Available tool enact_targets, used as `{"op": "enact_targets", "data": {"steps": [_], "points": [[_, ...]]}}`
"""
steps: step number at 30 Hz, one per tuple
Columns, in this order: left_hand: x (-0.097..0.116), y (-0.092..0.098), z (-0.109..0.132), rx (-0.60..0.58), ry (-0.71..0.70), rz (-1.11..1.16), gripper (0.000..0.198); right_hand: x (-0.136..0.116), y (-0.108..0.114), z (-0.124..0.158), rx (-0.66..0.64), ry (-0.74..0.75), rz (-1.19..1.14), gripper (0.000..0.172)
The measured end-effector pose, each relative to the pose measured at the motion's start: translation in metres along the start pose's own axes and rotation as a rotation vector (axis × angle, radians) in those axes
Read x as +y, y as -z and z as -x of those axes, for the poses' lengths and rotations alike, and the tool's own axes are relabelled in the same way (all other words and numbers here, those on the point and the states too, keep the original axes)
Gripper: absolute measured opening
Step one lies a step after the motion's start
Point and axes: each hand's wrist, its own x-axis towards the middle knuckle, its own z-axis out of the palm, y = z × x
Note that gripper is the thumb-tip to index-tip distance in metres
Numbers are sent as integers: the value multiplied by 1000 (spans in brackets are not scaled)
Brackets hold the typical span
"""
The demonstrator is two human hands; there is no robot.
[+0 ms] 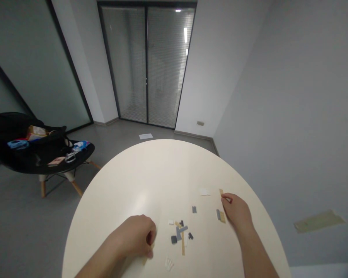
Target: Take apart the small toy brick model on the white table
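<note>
Tan plastic brick (220, 191) lies just beyond the right hand's (236, 211) closed fingers (227, 198), long axis running near-to-far, well away from the curled left hand (136, 235).

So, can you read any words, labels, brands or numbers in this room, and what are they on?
None can be read.
The small plastic bricks on the table: no print that can be made out.
The sheet of paper on the floor: nothing legible.
The card on the black chair: markings too small and blurred to read.
The cardboard packet on the chair: likewise unreadable.
</note>
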Motion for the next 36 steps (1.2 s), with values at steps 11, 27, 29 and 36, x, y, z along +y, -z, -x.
{"op": "enact_targets", "data": {"steps": [11, 27, 29, 36], "points": [[-3, -2, -16, 174, -65, -65, 14, -8, 4, 1, 44, -45, -45, 39], [1, -14, -16, 149, -184, -66, 22, -77, 11, 29, 169, 273, -327, 30], [-1, -16, -16, 146, -211, -38, 22, -93, 8, 38, 116, 372, -354, 26], [-4, -15, -17, 107, -230, 85, 20, -134, 7, 69, -119, 662, -453, 19]]}}
